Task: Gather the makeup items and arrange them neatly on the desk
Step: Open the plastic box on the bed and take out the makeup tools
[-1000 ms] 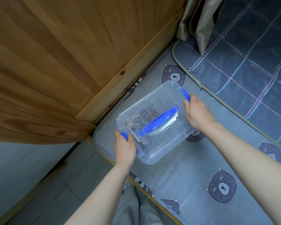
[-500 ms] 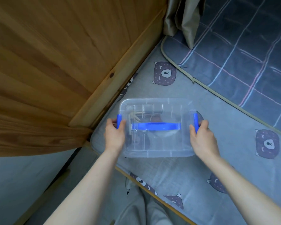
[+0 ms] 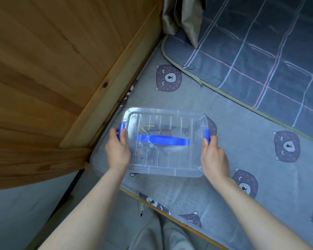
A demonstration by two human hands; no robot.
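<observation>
1. Grey floor (image 3: pixel 16 213) lies nearest, meeting the near edge of a mattress in a grey bear-print sheet (image 3: pixel 242 141).
2. Left hand (image 3: pixel 117 152) and right hand (image 3: pixel 214 157) grip the short ends of a clear rectangular plastic storage box (image 3: pixel 166 159), with fingers curled round its blue side clips.
3. It sits over the sheet's near corner, close beside a slanting pine-board panel (image 3: pixel 52 69). Open sheet spreads to the right.
4. Small items show dimly inside, under the blue lid handle (image 3: pixel 162 139).
5. Farthest are a dark checked quilt (image 3: pixel 260 51) and a beige curtain (image 3: pixel 184 18).
</observation>
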